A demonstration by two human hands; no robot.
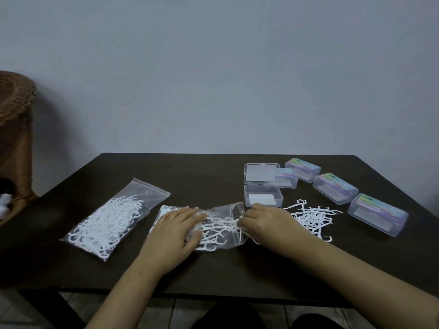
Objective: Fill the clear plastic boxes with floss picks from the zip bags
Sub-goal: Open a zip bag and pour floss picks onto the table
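A clear zip bag (221, 230) of white floss picks lies at the table's middle with its mouth to the right. My left hand (177, 230) presses flat on the bag's left part. At the bag's mouth, my right hand (263, 224) pinches several picks. Loose floss picks (313, 218) form a pile just right of that hand. An open clear plastic box (262, 195) stands behind the right hand, its lid (261, 173) raised, with only a white card inside. A second, sealed zip bag (111, 220) full of picks lies to the left.
Several closed clear boxes with coloured labels sit at the back right, among them a far box (303, 169), a middle box (335, 188) and a near box (377, 214). The dark table's front edge (166, 293) is close to me. A wicker chair (14, 138) stands left.
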